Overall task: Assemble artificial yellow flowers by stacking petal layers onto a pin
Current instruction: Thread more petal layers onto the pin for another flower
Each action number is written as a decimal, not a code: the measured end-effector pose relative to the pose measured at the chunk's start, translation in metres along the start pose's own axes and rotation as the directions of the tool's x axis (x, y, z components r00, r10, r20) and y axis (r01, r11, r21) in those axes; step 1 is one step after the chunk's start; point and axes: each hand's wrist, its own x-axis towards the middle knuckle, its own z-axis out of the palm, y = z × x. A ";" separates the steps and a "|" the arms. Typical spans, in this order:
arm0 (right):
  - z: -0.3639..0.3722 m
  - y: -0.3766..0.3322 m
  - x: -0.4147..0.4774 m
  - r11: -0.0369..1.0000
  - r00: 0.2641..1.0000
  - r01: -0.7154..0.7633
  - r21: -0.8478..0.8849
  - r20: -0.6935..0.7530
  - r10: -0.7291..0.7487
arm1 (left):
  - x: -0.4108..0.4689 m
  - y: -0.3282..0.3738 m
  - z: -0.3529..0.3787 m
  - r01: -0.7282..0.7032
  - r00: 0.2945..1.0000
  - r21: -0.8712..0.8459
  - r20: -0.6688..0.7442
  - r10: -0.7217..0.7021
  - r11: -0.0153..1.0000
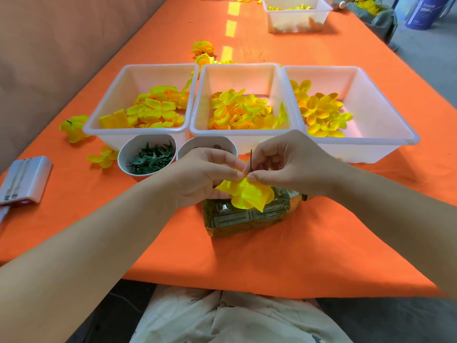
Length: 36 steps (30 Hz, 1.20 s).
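Near the middle of the near edge of the orange-covered table, both hands meet above a clear plastic packet with dark greenish contents. The left hand pinches the yellow fabric petal layer between thumb and forefinger, right at its centre, and its other fingers are curled below the petals. The right hand closes its thumb and forefinger at the base of the thin dark green pin, which stands nearly upright and rises between the two hands; it seems that these fingertips grasp the pin itself, though they may also catch the fabric, because the contact is very small in the view. The petal layer hangs loose and folded under the fingers, so I judge it very light, soft and easy to crease; it is better to hold it close to the centre hole, not at the petal tips, which would only bend. The pin looks slim and a little flexible, and probably smooth, so a firm pinch low on the shaft should keep it from turning or slipping. Farther from the near edge stand a row of white plastic tubs with loose yellow petals and a small white bowl of dark green plastic pieces.
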 end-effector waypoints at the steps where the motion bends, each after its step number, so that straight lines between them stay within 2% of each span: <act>1: -0.001 -0.002 0.001 1.000 1.000 0.009 -0.006 0.022 -0.009 | 0.000 0.000 0.000 0.000 1.000 0.000 0.004 0.000 1.000; 9: -0.003 -0.004 0.002 1.000 0.996 -0.028 0.001 0.080 0.028 | -0.005 0.003 -0.002 0.001 1.000 0.053 0.005 -0.001 0.999; 12: -0.005 0.000 0.005 0.998 0.992 -0.051 0.025 0.121 0.047 | -0.003 0.006 -0.004 -0.002 1.000 0.159 -0.007 0.003 0.987; 15: -0.005 0.002 0.005 0.987 0.985 -0.097 0.132 0.157 0.075 | -0.002 0.014 -0.016 -0.017 1.000 0.284 0.010 0.014 0.959; 17: -0.007 0.002 0.006 0.974 0.982 -0.111 0.200 0.175 0.076 | 0.005 0.023 -0.031 -0.055 0.991 0.389 -0.093 0.099 0.920; 18: -0.008 0.003 0.008 0.972 0.978 -0.113 0.207 0.195 0.072 | 0.012 0.027 -0.041 -0.075 0.964 0.461 -0.193 0.183 0.884; 19: -0.010 0.003 0.010 0.973 0.972 -0.115 0.200 0.223 0.069 | 0.020 0.032 -0.055 -0.082 0.909 0.557 -0.299 0.291 0.827; 21: -0.014 0.002 0.015 0.977 0.958 -0.119 0.177 0.280 0.066 | 0.038 0.041 -0.088 -0.019 0.755 0.739 -0.431 0.495 0.673; 23: -0.016 0.003 0.019 0.978 0.948 -0.130 0.165 0.308 0.074 | 0.056 0.046 -0.126 0.117 0.651 0.818 -0.491 0.579 0.563; 25: -0.016 0.003 0.021 0.977 0.942 -0.141 0.160 0.326 0.082 | 0.073 0.048 -0.160 0.216 0.626 0.829 -0.523 0.579 0.515; 27: -0.015 0.004 0.020 0.981 0.944 -0.143 0.128 0.315 0.096 | 0.091 0.049 -0.180 0.253 0.647 0.843 -0.512 0.564 0.474; 30: -0.016 0.004 0.019 0.992 0.952 -0.123 0.041 0.289 0.106 | 0.128 0.051 -0.189 0.221 0.745 0.906 -0.396 0.537 0.362; 33: -0.016 0.005 0.020 0.992 0.948 -0.113 0.049 0.304 0.093 | 0.168 0.054 -0.188 0.197 0.855 0.929 -0.319 0.408 0.313; 36: -0.015 0.006 0.021 0.979 0.939 -0.148 0.141 0.329 0.095 | 0.193 0.052 -0.195 0.212 0.902 0.932 -0.302 0.309 0.294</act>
